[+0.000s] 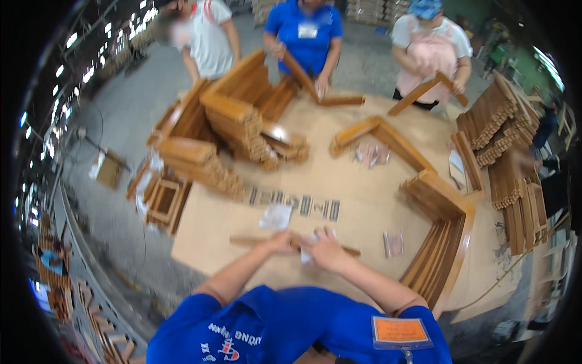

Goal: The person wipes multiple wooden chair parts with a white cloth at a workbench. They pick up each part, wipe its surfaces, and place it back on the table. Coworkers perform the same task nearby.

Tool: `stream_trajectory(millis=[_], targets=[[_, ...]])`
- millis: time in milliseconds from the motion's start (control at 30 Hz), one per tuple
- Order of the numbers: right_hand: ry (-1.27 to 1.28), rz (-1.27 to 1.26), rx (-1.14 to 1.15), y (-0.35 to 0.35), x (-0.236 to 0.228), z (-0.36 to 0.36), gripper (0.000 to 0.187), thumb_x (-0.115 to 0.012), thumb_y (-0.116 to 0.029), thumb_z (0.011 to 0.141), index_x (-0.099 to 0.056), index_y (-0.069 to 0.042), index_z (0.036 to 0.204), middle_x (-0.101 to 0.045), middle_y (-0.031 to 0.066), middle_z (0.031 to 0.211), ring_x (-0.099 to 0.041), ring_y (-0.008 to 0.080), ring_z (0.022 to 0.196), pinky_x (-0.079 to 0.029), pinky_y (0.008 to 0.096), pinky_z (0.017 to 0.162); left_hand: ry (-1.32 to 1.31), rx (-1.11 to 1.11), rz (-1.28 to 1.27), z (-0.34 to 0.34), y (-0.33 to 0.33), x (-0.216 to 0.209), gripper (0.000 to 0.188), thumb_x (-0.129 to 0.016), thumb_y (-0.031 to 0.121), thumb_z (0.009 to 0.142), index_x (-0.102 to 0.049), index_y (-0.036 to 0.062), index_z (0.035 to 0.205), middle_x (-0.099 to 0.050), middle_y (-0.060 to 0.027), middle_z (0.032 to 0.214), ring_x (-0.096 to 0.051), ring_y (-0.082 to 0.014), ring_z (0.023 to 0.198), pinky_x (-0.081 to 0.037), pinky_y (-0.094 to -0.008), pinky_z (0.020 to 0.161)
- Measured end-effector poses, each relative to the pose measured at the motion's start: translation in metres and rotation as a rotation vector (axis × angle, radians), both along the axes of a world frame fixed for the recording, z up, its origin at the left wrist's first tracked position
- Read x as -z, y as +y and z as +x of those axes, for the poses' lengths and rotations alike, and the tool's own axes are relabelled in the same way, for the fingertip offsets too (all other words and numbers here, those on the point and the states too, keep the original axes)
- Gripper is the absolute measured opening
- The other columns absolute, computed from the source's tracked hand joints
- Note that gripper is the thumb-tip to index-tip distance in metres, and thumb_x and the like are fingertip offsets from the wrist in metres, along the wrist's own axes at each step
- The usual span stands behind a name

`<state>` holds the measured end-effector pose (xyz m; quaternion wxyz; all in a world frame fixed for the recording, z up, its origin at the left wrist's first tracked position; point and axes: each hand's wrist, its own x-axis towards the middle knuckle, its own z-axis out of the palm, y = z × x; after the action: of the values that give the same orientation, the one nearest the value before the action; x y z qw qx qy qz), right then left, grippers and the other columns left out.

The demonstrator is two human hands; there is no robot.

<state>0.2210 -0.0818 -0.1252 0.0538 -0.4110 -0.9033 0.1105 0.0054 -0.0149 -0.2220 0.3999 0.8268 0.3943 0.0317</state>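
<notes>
A slim brown wooden bar (245, 241) lies crosswise close in front of me, low over the cardboard-covered table. My left hand (282, 242) is closed on the middle of the bar. Beside it, my right hand (328, 250) presses a small white piece of cloth or paper (307, 256) against the bar, fingers curled over it and slightly blurred. A crumpled white sheet (276, 216) rests just beyond my left hand. To the right of my right hand sits a small clear packet (393, 244) with brownish contents I cannot make out.
Stacks of angled wooden frame pieces stand at the left (194, 159) and right (445, 227) of the cardboard table cover (364, 206). More packets (370, 154) lie inside an angled piece. Across the table, a person in blue (306, 36) and one in a pink apron (429, 57) handle wooden pieces.
</notes>
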Motion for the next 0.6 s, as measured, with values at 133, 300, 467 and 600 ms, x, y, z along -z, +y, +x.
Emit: stream_trajectory(millis=[133,300,467,600], targets=[[-0.013,-0.113,-0.063,0.002,-0.001,0.020,0.060,-0.070,-0.034,0.076,-0.052,-0.020,0.131,-0.051,-0.0054,0.132,-0.045,0.0287,0.111,-0.032,0.0513,0.102,-0.020,0.022,-0.025,-0.003,-0.001,-0.003,0.038,-0.077,0.036,0.069,-0.070,0.0140,0.100,-0.070,-0.0107,0.092,-0.067,-0.0252,0.081,-0.052,-0.0345,0.074],[0.026,-0.072,-0.060,0.010,0.000,0.019,0.060,-0.069,-0.038,0.077,-0.051,-0.023,0.133,-0.048,-0.0086,0.136,-0.045,0.0286,0.110,-0.033,0.0504,0.100,0.002,0.015,-0.083,-0.001,0.005,0.000,0.041,-0.076,0.033,0.073,-0.067,0.0132,0.108,-0.070,-0.0127,0.096,-0.067,-0.0283,0.086,-0.052,-0.0343,0.077],[0.093,-0.028,-0.074,0.011,0.012,0.015,0.057,-0.067,-0.040,0.079,-0.052,-0.024,0.131,-0.047,-0.0094,0.137,-0.045,0.0286,0.110,-0.034,0.0484,0.098,0.031,0.009,0.012,0.000,0.007,0.000,0.039,-0.076,0.035,0.072,-0.069,0.0135,0.103,-0.070,-0.0119,0.092,-0.067,-0.0277,0.085,-0.052,-0.0357,0.077],[0.170,-0.070,-0.014,0.004,0.017,0.027,0.054,-0.066,-0.041,0.079,-0.054,-0.023,0.129,-0.047,-0.0091,0.137,-0.044,0.0286,0.112,-0.034,0.0504,0.098,-0.037,-0.027,-0.108,-0.001,0.004,-0.005,0.038,-0.078,0.031,0.071,-0.069,0.0112,0.102,-0.070,-0.0115,0.091,-0.067,-0.0260,0.082,-0.052,-0.0339,0.077]])
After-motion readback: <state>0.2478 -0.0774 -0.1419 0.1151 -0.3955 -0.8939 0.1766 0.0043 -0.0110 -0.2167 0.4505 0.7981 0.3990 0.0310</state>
